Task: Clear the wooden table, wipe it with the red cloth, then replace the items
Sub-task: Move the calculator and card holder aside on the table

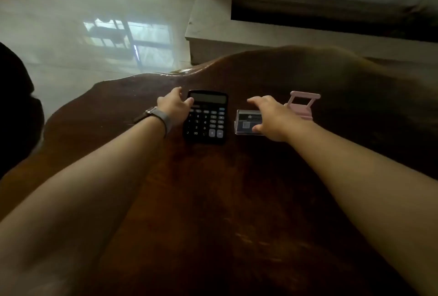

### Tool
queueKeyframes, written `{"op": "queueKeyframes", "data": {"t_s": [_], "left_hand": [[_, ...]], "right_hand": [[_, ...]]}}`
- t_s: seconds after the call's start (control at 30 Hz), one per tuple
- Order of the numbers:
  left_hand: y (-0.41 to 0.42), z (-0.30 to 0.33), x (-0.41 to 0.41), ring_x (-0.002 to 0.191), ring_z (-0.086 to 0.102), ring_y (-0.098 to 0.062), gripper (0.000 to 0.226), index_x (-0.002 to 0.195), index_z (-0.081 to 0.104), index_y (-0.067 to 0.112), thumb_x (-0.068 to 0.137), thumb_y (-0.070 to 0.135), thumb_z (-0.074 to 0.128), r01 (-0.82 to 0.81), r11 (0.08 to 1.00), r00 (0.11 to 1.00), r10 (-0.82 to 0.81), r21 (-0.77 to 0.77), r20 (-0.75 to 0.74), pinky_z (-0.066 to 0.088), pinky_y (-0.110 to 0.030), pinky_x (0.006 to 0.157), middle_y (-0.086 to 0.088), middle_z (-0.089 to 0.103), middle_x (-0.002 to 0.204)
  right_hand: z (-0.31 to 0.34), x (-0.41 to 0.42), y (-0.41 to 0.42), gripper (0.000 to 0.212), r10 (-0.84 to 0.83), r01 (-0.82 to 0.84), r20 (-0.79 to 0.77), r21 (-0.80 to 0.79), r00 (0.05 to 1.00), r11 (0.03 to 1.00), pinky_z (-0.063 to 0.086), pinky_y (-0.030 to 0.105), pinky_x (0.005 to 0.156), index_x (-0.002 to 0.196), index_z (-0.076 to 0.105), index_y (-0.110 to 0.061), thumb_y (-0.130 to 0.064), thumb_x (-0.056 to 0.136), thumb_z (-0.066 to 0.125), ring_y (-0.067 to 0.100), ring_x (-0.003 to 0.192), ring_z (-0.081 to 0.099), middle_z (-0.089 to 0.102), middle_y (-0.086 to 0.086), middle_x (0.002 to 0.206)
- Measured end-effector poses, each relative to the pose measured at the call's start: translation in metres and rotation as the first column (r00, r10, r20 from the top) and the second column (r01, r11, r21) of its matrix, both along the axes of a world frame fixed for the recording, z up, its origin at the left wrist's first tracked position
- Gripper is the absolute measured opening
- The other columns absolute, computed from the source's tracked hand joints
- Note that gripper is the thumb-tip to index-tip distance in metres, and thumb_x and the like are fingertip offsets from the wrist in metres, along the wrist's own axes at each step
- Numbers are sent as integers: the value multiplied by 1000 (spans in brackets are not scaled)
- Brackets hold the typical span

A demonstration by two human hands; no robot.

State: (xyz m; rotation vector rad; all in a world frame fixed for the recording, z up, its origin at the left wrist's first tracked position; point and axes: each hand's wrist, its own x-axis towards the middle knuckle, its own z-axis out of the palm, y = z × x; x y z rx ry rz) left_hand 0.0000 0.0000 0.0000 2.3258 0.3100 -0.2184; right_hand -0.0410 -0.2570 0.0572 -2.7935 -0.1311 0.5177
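Left grip (176, 103): fingers spread, touching top-left corner of black calculator (205, 118), not closed. Right grip (272, 118): loosely cupped over clear card box (247, 122); grasp uncertain. Pink stand (302, 106) behind it. All on wooden tabletop (237, 201).

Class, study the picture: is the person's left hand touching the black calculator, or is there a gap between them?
Touching. In the head view, the left hand has fingertips lying over the top left corner of the calculator, with no wooden table visible between them.
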Motion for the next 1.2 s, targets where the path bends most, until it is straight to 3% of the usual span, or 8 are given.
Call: {"op": "queueKeyframes", "data": {"t_s": [0.17,0.27,0.37,0.57,0.77,0.97,1.1,1.2], "left_hand": [[-5,-14,16,129,50,-28,54,142,47,6,96,33,56,-65,993,998,67,-95,19,37,-36,110,-12,53,142],[-9,-18,15,97,68,-18,35,123,67,11,92,28,63,-139,963,988,151,-229,36,51,-31,94,-5,71,113],[-5,-18,14,73,67,-13,25,109,73,14,90,28,66,-169,946,984,179,-277,13,54,-27,78,0,72,88],[9,-4,-10,69,64,-13,24,110,71,11,90,24,69,-203,897,979,199,-392,-50,58,-26,62,-3,69,87],[16,31,-70,104,68,-34,21,110,68,10,90,17,68,-173,811,985,146,-559,-92,53,-47,95,-19,70,112],[-3,68,-130,78,73,-20,20,106,72,9,87,18,71,-29,792,999,-2,-610,-49,61,-32,70,-14,74,96],[-20,95,-173,89,72,-26,12,97,74,18,86,21,73,51,778,994,-102,-627,-45,57,-40,83,-12,76,97],[-39,117,-206,83,74,-22,7,91,75,19,85,21,74,85,766,992,-127,-637,-19,59,-36,78,-7,78,88]], "right_hand": [[-21,17,7,92,-3,1,-32,-75,999,997,46,49,101,157,22,-30,-12,86,77,31,133,46,43,9,150],[-31,19,10,83,24,-25,-7,-137,1000,990,48,49,101,152,33,-24,-9,83,78,31,128,49,46,9,143],[-34,18,13,68,34,-32,17,-141,999,989,51,48,97,139,47,-22,-9,80,80,28,119,54,49,8,132],[-17,-3,9,60,57,-58,-11,-96,998,994,53,44,92,131,49,-21,-13,81,81,24,110,57,53,6,124],[23,-69,-13,55,25,-27,-28,-56,999,998,53,42,91,132,50,-22,-16,85,77,21,107,57,54,3,122],[64,-153,-41,50,-52,51,-20,-29,998,998,47,31,72,127,52,-29,-19,85,77,13,95,55,51,-7,113],[95,-211,-57,53,-108,109,27,-58,994,992,42,27,66,127,51,-32,-22,83,78,8,86,50,45,-13,101],[119,-252,-70,52,-147,149,59,-40,987,988,45,30,73,128,51,-32,-21,84,77,10,95,52,47,-11,106]]}}
